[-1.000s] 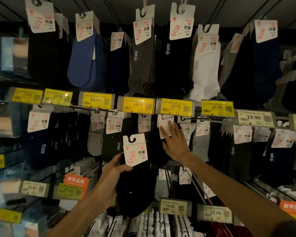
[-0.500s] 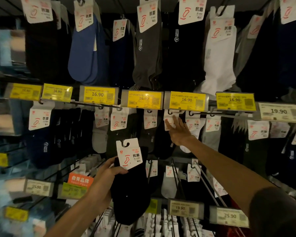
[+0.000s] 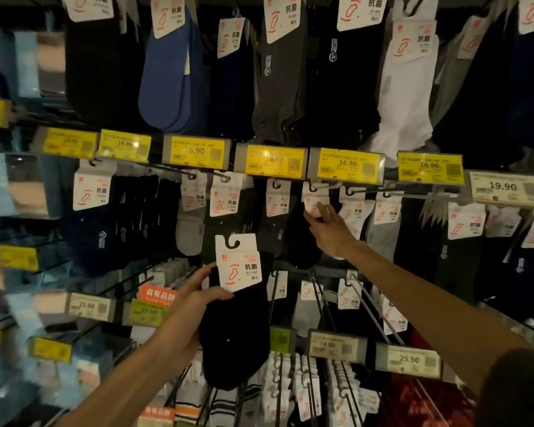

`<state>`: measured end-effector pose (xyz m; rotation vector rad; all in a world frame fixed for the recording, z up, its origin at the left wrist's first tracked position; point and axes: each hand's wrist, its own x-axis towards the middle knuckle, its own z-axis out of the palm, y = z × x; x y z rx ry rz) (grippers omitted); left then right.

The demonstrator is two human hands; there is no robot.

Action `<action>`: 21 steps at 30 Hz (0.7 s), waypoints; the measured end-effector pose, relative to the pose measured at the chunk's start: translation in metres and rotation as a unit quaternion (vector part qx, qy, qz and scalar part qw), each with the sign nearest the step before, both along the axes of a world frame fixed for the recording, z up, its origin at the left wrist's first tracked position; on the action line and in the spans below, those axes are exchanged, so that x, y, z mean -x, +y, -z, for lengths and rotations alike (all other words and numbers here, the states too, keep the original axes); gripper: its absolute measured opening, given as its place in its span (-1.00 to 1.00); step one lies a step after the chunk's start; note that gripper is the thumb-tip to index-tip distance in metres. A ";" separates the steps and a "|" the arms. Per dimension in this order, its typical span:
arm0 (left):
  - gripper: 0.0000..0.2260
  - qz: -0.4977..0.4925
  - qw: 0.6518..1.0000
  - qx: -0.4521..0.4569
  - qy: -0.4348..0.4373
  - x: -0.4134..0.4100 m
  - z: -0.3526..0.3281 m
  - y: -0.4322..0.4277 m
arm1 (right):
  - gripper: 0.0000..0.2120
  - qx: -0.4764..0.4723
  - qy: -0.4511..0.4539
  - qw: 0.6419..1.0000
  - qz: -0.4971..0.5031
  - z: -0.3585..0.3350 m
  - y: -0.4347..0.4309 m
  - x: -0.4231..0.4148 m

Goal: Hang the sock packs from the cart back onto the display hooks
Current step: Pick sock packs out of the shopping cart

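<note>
Black sock pack [image 3: 238,322]: held up in front of the display, below the yellow price tags [image 3: 273,163], not on any hook; its white header card [image 3: 238,261] stands upright.
Left hand [image 3: 195,298]: grasping the pack at the left edge, thumb across the front under the card.
Right hand [image 3: 329,228]: fingers spread and released, fingertips touching a white card [image 3: 315,197] that hangs on a hook in the middle row.
Display hooks [image 3: 379,189]: most carry hanging packs, dark, grey and white.
Hard to see: left side is blurred; top cards are cut off; small print is unreadable.
</note>
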<state>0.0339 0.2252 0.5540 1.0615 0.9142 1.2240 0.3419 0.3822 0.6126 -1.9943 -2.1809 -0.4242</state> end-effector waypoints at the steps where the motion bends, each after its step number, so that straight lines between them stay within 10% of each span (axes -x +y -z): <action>1: -0.54 -0.004 1.000 -0.001 0.000 0.004 0.002 -0.004 | -0.47 -0.042 0.025 0.998 -0.030 0.006 -0.017 0.005; 9: -0.52 0.034 0.999 0.025 -0.006 0.030 0.038 -0.053 | -0.76 -0.164 0.321 0.911 -0.202 0.072 -0.212 0.048; 21: -0.46 0.111 0.991 0.067 0.040 -0.003 0.098 -0.120 | -0.54 0.137 0.701 0.683 -0.156 0.161 -0.320 0.128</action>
